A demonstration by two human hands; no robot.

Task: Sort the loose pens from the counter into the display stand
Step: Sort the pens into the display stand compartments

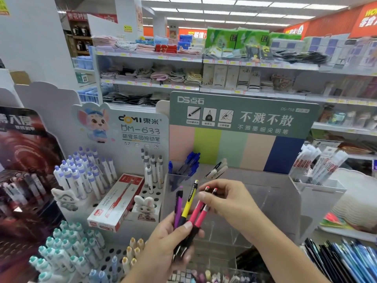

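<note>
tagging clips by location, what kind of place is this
Most likely a shop's stationery section. Branded cardboard pen display stands hold rows of pens, shelves behind carry packaged goods with yellow price tags, and orange promotional signs hang by the ceiling.

single head view, close, facing forward-down at display stand (242,139)

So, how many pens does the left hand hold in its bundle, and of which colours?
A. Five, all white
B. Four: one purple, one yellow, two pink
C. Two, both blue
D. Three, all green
B: the left hand grips a purple pen, a yellow pen and two pink pens, while the right hand pinches the pink ones near their tops.
</note>
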